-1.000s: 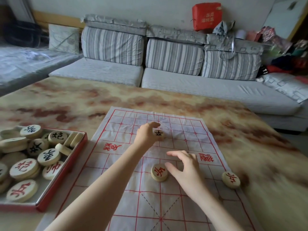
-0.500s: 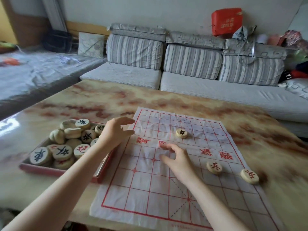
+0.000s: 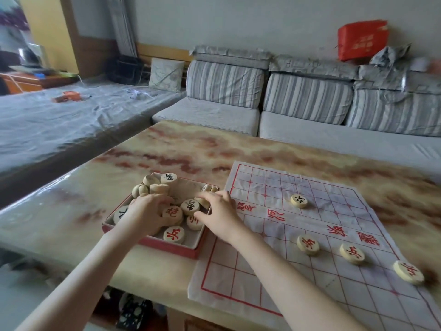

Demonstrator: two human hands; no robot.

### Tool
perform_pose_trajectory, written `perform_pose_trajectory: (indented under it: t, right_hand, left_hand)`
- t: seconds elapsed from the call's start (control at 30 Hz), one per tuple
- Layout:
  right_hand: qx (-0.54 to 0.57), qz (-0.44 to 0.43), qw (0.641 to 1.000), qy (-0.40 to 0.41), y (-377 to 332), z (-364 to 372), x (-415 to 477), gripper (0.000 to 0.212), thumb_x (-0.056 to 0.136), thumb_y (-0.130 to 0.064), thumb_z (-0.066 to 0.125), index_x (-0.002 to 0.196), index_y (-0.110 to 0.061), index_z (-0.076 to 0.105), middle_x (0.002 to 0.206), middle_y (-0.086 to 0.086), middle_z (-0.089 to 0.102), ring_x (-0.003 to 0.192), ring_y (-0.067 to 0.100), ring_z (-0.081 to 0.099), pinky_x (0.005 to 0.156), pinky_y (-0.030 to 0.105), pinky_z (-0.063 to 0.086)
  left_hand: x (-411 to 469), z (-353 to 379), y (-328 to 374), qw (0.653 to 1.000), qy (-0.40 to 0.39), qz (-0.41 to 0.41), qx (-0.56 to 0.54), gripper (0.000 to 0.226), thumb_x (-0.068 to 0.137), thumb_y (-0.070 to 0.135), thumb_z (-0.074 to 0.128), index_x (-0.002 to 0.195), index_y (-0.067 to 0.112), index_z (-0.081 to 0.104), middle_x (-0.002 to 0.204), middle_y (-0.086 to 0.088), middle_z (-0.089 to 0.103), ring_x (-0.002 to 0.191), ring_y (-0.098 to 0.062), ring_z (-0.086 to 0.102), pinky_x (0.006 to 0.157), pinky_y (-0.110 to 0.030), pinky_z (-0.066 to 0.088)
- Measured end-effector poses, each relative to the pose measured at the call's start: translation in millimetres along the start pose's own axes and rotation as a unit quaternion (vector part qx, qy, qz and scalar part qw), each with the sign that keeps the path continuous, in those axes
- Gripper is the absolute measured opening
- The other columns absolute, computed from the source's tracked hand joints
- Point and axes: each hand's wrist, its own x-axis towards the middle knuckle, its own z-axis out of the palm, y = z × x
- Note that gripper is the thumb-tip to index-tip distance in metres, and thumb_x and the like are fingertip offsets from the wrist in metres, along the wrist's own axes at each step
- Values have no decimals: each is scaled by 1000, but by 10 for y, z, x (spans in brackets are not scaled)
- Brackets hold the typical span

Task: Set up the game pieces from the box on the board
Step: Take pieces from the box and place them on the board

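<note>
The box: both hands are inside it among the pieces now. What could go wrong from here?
The heaped pieces at the far corner of the box stand above its rim; the left hand beside them might knock one out. The board is a thin creased sheet; if the right hand or its forearm drags on it, the four placed pieces may shift.

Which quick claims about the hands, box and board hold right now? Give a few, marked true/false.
1. The left hand and right hand both reach into the red box. True.
2. The box sits right of the xiangqi board. False: it sits left of it.
3. One black-lettered piece lies on the board. True.
4. No red-lettered pieces are on the board. False: three red-lettered pieces lie in a row, the last at its right edge.
5. The box is empty. False: many wooden pieces lie in it.
</note>
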Motion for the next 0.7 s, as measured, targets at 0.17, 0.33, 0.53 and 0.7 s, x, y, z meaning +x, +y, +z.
perform_pose_trajectory:
  t: [0.17,0.33,0.53,0.7]
  right_hand:
    - [-90,-11,994,-68,-53,165,242,53,85,-25,58,135,-27,42,135,13,36,126,27,22,108,39,17]
    - [-162,-56,983,-65,12,283,363,51,86,-19,56,135,-19,43,136,8,44,124,22,23,108,39,13]
    - [-62,-70,995,38,66,183,256,50,78,-28,68,125,-24,53,115,-5,59,117,19,35,95,34,24]
    - [67,-36,996,57,185,-203,7,45,76,-20,72,118,-20,58,111,-2,61,108,19,51,95,28,40]
  left_hand:
    - [-12,21,20,998,14,37,54,50,64,45,74,111,35,63,112,3,66,109,-22,53,88,-34,44]
    - [-9,63,-14,999,16,37,33,58,63,43,76,117,34,60,123,2,59,117,-22,47,96,-37,40]
    - [-52,36,17,995,75,58,-42,57,59,32,83,112,20,66,126,-6,56,113,-25,49,96,-34,42]
    - [-89,10,185,988,89,80,-96,55,57,27,84,109,21,66,113,-4,58,96,-14,49,82,-15,37]
